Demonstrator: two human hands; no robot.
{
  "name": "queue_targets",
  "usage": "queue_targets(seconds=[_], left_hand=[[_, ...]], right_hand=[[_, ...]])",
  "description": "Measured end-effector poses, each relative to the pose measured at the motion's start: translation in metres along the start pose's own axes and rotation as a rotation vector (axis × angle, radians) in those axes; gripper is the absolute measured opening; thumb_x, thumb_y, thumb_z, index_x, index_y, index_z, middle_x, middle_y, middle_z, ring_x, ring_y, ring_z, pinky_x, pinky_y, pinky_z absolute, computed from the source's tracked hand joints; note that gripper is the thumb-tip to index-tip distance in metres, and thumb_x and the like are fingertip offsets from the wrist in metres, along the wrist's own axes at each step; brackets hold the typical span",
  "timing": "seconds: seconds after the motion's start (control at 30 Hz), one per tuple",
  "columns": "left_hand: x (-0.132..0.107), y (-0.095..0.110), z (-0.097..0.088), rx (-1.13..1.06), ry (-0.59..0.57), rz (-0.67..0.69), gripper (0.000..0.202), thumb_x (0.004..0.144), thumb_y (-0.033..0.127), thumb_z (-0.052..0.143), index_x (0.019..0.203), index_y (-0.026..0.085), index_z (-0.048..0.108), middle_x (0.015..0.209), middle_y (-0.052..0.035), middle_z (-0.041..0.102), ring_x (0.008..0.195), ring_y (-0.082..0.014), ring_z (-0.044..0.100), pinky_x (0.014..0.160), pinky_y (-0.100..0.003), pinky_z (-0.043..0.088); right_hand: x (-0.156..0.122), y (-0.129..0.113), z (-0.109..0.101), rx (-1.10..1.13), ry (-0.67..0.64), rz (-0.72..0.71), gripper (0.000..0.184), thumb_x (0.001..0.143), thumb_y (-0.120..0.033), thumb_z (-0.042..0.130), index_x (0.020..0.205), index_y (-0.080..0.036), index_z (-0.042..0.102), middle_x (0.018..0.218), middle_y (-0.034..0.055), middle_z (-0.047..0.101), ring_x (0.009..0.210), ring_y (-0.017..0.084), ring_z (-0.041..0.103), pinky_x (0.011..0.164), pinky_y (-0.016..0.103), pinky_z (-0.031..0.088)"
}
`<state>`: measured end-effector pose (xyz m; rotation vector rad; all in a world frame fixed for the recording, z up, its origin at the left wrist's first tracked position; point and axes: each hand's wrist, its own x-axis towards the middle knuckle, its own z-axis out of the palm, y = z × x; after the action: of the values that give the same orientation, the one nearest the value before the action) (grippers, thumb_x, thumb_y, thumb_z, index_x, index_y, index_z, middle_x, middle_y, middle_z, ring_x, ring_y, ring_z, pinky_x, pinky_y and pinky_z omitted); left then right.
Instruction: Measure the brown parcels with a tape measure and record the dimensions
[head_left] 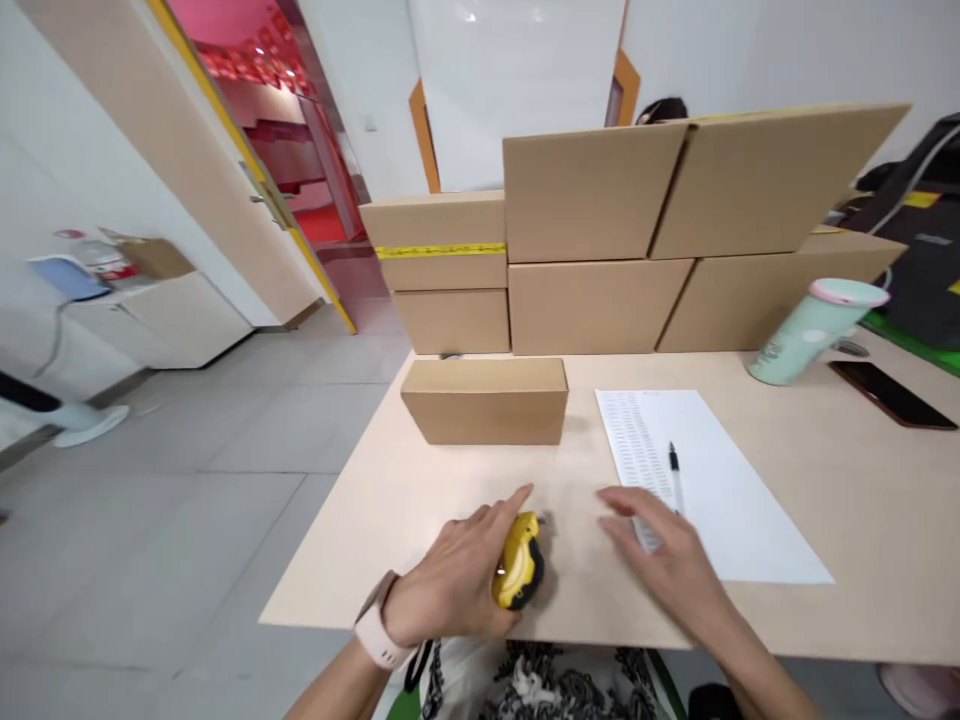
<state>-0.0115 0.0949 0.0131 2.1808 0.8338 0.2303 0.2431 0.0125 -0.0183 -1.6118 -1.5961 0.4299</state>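
Observation:
My left hand (pixel 450 585), with a watch on a pale pink band at its wrist, is curled round a yellow and black tape measure (pixel 519 562) near the front edge of the table. Its index finger points away past the tool. To the right, my right hand (pixel 660 550) hovers over the table by the left edge of a printed sheet of paper (pixel 750 520); thumb and fingers are apart with nothing between them. On that sheet lies a black-capped pen (pixel 675 475). Beyond my left hand stands a small cardboard box (pixel 491 415).
Several cardboard boxes (pixel 600 305) are stacked along the back of the table (pixel 360 540). A tilted-looking mint-green tumbler (pixel 810 335) and a dark phone (pixel 892 393) are at the right. Someone's dark hair (pixel 664 108) shows behind the boxes.

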Motion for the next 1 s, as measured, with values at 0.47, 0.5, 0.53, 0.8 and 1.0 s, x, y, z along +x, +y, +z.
queue_targets(seconds=[0.47,0.5,0.53,0.8,1.0], left_hand=[[0.018,-0.02,-0.014,0.472,0.143,-0.12,0.078,0.074,0.025,0.058,0.146,0.018,0.029,0.133,-0.0173,0.052,0.123,-0.0372,0.047,0.097,-0.055,0.042],[0.019,-0.015,-0.009,0.457,0.169,-0.061,0.079,0.074,0.025,0.061,0.146,0.017,0.03,0.138,-0.0177,0.049,0.129,-0.0381,0.042,0.103,-0.058,0.037],[0.02,-0.007,-0.002,0.432,0.185,0.008,0.079,0.075,0.026,0.063,0.146,0.017,0.03,0.143,-0.0177,0.045,0.134,-0.0382,0.036,0.109,-0.059,0.031],[0.075,0.079,0.109,0.317,-0.157,0.533,0.078,0.092,0.053,0.045,0.148,0.002,0.023,0.154,-0.022,0.031,0.147,-0.0336,0.014,0.121,-0.051,0.009],[0.114,0.081,0.15,0.561,-0.135,0.523,0.098,0.084,0.073,0.037,0.145,-0.003,0.026,0.155,-0.0262,0.024,0.144,-0.0439,0.009,0.119,-0.055,0.01]], right_hand=[[0.014,0.069,-0.053,-0.255,-0.131,0.343,0.029,0.089,-0.033,0.043,0.109,-0.022,0.061,0.064,0.0008,0.065,0.063,0.024,0.063,0.062,0.037,0.045],[0.013,0.069,-0.059,-0.128,-0.101,0.349,0.029,0.09,-0.035,0.043,0.108,-0.022,0.063,0.067,0.0021,0.068,0.066,0.024,0.065,0.064,0.038,0.048],[0.012,0.068,-0.065,0.01,-0.062,0.358,0.03,0.091,-0.038,0.044,0.107,-0.022,0.064,0.073,0.0041,0.071,0.071,0.024,0.067,0.068,0.038,0.05],[-0.003,0.063,-0.082,0.381,0.354,0.252,0.028,0.076,-0.04,0.075,0.097,-0.025,0.064,0.089,0.0048,0.074,0.083,0.021,0.068,0.075,0.033,0.053],[-0.003,0.077,-0.068,0.403,0.556,0.297,0.04,0.092,-0.057,0.047,0.07,-0.025,0.057,0.055,-0.0025,0.052,0.055,0.015,0.05,0.062,0.03,0.044]])
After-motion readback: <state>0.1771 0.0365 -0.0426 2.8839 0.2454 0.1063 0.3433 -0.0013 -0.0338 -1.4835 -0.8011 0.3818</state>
